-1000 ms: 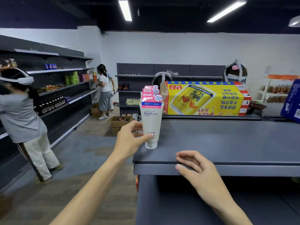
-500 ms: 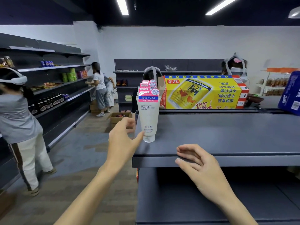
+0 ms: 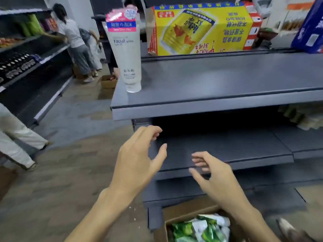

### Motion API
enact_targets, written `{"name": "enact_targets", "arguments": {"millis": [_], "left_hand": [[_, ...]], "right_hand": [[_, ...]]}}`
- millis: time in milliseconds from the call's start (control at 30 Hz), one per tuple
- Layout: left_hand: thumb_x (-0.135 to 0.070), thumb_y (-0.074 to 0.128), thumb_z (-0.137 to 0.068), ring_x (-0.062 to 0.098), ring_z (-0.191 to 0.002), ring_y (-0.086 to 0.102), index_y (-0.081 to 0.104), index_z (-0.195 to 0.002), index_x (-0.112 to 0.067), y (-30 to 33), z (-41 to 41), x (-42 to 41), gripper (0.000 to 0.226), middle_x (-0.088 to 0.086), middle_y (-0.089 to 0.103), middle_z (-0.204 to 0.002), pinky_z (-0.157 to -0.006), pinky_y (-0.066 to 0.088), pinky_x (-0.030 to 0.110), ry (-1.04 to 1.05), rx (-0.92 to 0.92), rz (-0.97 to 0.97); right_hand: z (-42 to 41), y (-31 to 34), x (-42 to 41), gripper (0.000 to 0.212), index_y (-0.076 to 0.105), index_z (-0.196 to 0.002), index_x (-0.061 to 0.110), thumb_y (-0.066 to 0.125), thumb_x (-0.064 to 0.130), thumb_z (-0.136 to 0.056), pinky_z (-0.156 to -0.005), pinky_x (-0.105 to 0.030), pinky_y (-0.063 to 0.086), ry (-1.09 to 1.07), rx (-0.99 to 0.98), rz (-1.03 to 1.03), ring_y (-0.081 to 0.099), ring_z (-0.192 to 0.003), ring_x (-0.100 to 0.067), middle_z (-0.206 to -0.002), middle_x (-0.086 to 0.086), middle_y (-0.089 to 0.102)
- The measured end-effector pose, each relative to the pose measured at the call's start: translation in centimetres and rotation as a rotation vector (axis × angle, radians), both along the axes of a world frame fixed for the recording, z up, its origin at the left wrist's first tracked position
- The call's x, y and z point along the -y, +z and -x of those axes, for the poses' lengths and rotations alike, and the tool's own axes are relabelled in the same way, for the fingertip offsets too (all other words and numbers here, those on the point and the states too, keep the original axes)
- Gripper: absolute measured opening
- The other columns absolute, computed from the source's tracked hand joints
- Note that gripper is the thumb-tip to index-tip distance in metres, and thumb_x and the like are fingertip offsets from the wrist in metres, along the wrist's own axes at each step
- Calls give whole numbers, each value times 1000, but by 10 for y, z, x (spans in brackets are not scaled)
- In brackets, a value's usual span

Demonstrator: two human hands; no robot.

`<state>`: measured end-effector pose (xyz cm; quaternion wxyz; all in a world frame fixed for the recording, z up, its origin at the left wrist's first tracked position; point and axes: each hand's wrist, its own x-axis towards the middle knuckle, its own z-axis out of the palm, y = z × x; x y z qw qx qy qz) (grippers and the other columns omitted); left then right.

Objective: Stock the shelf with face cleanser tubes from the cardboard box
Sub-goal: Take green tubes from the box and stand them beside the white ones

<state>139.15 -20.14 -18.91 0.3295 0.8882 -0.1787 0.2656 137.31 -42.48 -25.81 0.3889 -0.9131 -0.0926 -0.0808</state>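
A white face cleanser tube [image 3: 127, 49] with a pink and blue top stands cap-down at the left front corner of the grey top shelf [image 3: 218, 102]; more tubes stand hidden behind it. My left hand [image 3: 139, 158] hovers well below it, fingers apart and empty, in front of the lower shelf [image 3: 227, 151]. My right hand [image 3: 216, 177] is beside it, also spread and empty. An open cardboard box [image 3: 197, 224] on the floor under my hands holds green and white packages.
A yellow carton [image 3: 201, 28] lies at the back of the top shelf, a blue pack [image 3: 311, 27] at the far right. Two people [image 3: 75, 41] stand at dark wall shelves [image 3: 35, 67] on the left. Another person's legs [image 3: 15, 137] are near left. A small floor box [image 3: 108, 81] sits in the aisle.
My left hand let go of the tube and dropped below the top shelf. My right hand left the shelf edge and came down too. My view tilted down, showing the box.
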Motion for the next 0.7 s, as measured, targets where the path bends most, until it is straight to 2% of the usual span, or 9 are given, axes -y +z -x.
{"name": "enact_targets", "arguments": {"millis": [67,133,333,467,567,700], "left_hand": [[-24,69,-87,8,-94,62,59,-112,-20,-26,6,12,28,-9,60,-100,-73,57,37,-12,-70,-53],[-26,69,-87,9,-94,63,59,-113,-21,-53,12,25,28,-10,60,-101,-72,58,37,-39,-150,-100],[-33,63,-88,18,-90,65,57,-115,-23,-147,35,57,30,-5,58,-101,-60,53,34,-78,-413,-434],[-35,55,-91,22,-99,65,52,-121,-25,-204,51,72,32,-3,57,-112,-67,52,36,-68,-626,-641],[-32,52,-92,26,-104,63,49,-122,-23,-234,61,82,31,-1,56,-117,-71,50,37,-61,-756,-746],[-28,50,-92,29,-106,62,47,-123,-21,-258,71,90,33,1,57,-119,-72,49,37,-79,-846,-766]], "right_hand": [[10,-28,12,36,57,-126,26,67,33,-92,-86,-29,55,-36,0,211,63,-104,-4,-112,14,65],[19,-53,24,36,55,-128,23,62,34,-94,-82,-33,55,-40,-64,317,65,-103,-14,-113,6,64],[45,-119,52,35,46,-130,26,49,40,-98,-71,-30,45,-19,-298,536,60,-104,-20,-113,4,58],[57,-158,70,30,47,-124,22,50,36,-98,-76,-33,47,2,-439,657,55,-115,-23,-116,1,58],[65,-189,81,38,45,-132,20,51,32,-96,-72,-35,46,56,-568,728,59,-113,-25,-124,-2,56],[69,-221,93,52,38,-143,20,55,30,-95,-80,-38,51,127,-656,767,56,-117,-26,-129,-4,55]]}}
